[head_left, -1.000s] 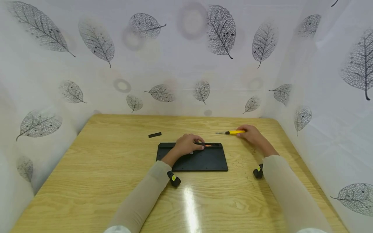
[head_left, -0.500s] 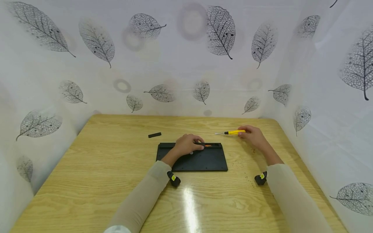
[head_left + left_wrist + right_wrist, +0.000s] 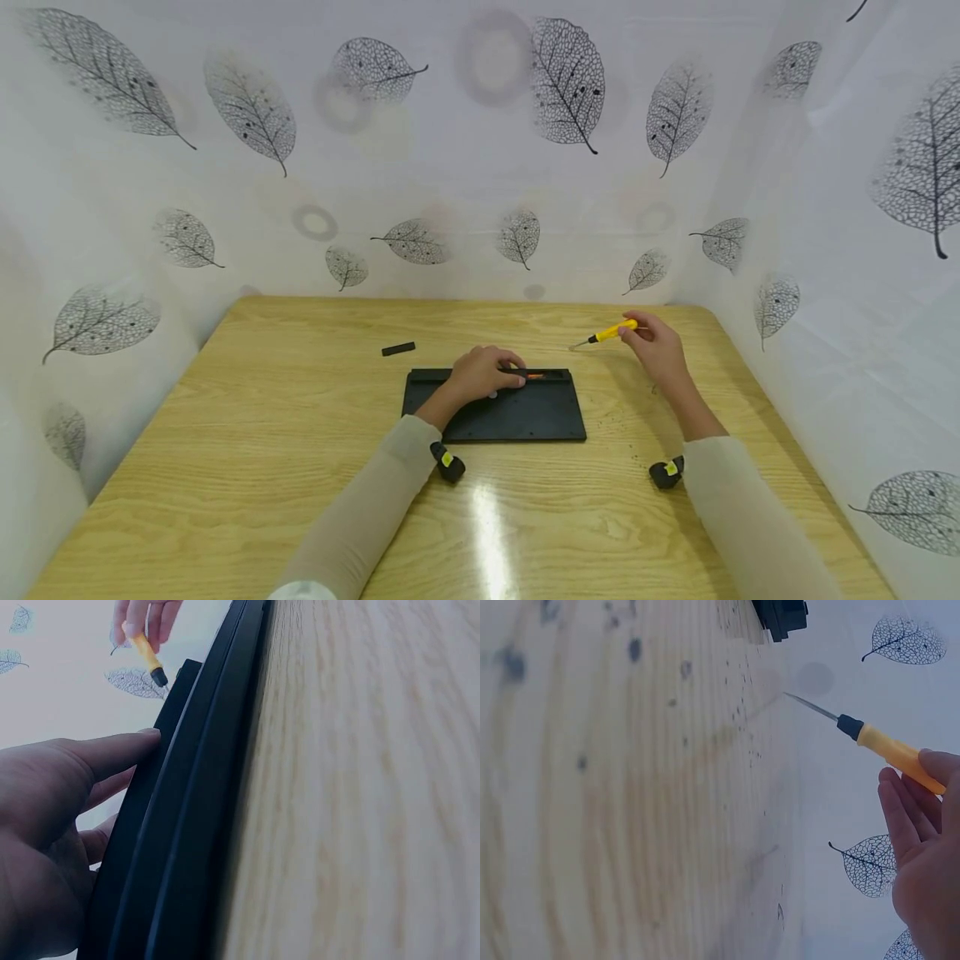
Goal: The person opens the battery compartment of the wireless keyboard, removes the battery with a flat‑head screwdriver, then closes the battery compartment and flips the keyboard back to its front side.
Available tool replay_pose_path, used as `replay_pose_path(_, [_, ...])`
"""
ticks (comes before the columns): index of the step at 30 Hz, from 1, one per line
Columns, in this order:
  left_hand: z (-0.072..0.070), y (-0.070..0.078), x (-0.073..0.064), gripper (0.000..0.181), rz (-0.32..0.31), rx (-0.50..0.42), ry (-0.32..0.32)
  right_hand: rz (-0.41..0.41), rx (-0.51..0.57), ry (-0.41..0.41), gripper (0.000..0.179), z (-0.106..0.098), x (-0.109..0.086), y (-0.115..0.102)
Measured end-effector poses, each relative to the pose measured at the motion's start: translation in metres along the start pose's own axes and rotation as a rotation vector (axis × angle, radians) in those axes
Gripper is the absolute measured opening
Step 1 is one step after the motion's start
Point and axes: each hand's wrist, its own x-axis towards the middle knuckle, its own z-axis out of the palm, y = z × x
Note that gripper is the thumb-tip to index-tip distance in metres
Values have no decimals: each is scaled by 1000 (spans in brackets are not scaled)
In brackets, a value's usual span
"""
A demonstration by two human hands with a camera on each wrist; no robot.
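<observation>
A black keyboard [image 3: 532,417] lies underside up on the table, its raised ridge at the far edge. My left hand [image 3: 480,372] grips that ridge, thumb on the near side and fingers behind it, as the left wrist view shows. Right of those fingers, an uncovered slot [image 3: 546,375] in the ridge shows something orange inside. My right hand [image 3: 660,346] pinches a screwdriver [image 3: 892,748] by its yellow handle, apart from the keyboard on the right. Its metal shaft slants down and left, tip near the tabletop; contact there I cannot tell.
A short black strip [image 3: 398,348], like a cover, lies on the wooden table [image 3: 262,433] behind the keyboard's left end. Small dark specks [image 3: 622,425] are scattered right of the keyboard. A leaf-patterned curtain [image 3: 450,167] surrounds the table's back and sides.
My right hand has lifted the screwdriver's handle end, tilting it from nearly level to slanted, tip down. The left hand and the keyboard have stayed put.
</observation>
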Motion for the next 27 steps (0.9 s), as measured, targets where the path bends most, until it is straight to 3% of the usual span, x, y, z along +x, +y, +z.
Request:
replay_pose_path(8, [1,-2,0,30,5,-14,-6,-52,184,112,41,5,-6,-22])
replay_pose_path(15, [2,-3,1,31,1,-11,-9,-80,279,127,39,12,-19,-53])
replay_pose_path(27, [0,-1,0,32,3,-38,-17,-94,361,141,38,36,-31,-68])
